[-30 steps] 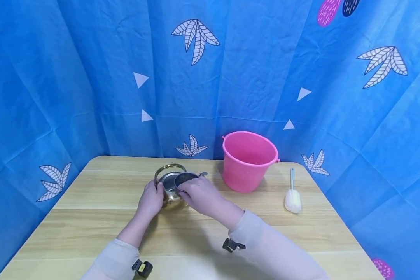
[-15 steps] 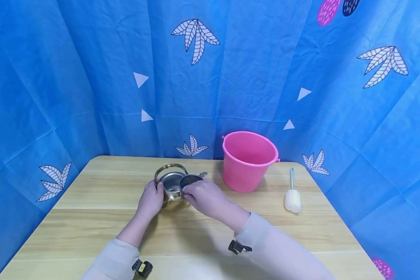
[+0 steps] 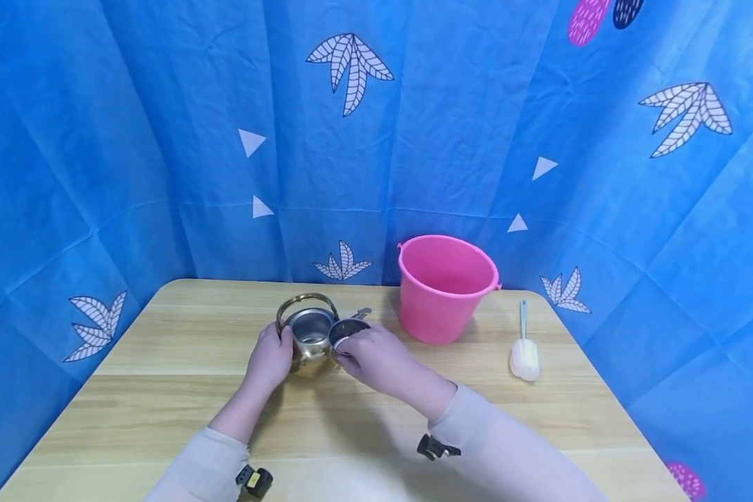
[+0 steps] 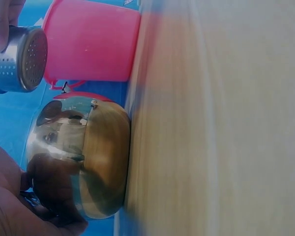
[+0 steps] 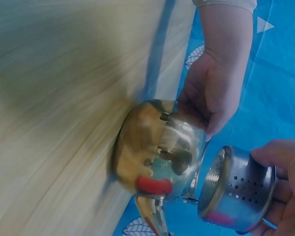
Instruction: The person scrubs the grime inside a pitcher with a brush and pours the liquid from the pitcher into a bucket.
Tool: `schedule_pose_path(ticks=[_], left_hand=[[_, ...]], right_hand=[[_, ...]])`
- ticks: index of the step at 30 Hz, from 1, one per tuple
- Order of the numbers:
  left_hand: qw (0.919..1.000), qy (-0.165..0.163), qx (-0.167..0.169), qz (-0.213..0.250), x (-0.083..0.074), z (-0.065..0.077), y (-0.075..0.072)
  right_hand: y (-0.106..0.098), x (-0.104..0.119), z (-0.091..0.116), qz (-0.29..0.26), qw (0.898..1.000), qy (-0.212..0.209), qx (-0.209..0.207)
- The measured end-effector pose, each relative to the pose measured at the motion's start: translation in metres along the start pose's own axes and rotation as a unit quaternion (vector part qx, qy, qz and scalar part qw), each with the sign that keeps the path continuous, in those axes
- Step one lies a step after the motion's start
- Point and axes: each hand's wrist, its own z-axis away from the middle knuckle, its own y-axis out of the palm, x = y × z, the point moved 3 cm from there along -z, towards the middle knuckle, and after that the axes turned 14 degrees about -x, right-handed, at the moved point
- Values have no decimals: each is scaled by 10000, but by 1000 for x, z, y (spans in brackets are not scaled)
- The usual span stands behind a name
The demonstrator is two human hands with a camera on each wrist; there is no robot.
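Note:
A shiny gold teapot (image 3: 309, 361) stands on the table with its lid off, its arched handle (image 3: 304, 298) raised over the round opening. My left hand (image 3: 272, 357) grips the pot's left side, thumb near the rim. My right hand (image 3: 381, 359) pinches a steel tea strainer (image 5: 241, 189) by its rim, fingers inside and outside the wall. Small holes cover the strainer's bottom and lower wall in the left wrist view. It hangs above and to the right of the pot's opening, in front of the spout (image 3: 364, 313).
A pink bucket (image 3: 438, 317) stands behind and right of the teapot, near the table's back edge. A brush with a white sponge head (image 3: 525, 360) and pale blue handle lies at the right on the wooden table (image 3: 163, 390). Blue curtains (image 3: 339, 174) surround the table.
My right hand has moved the strainer to the right, from over the teapot's opening to beside it, so more of the opening shows. My left hand has stayed on the teapot.

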Motion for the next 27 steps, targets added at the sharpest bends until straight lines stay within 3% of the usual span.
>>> schedule_pose_path(ticks=[27], left_hand=[[10000,-56,11,-17,0,1,1]], right_hand=[[-3,-7,14,116,9999,22,119]])
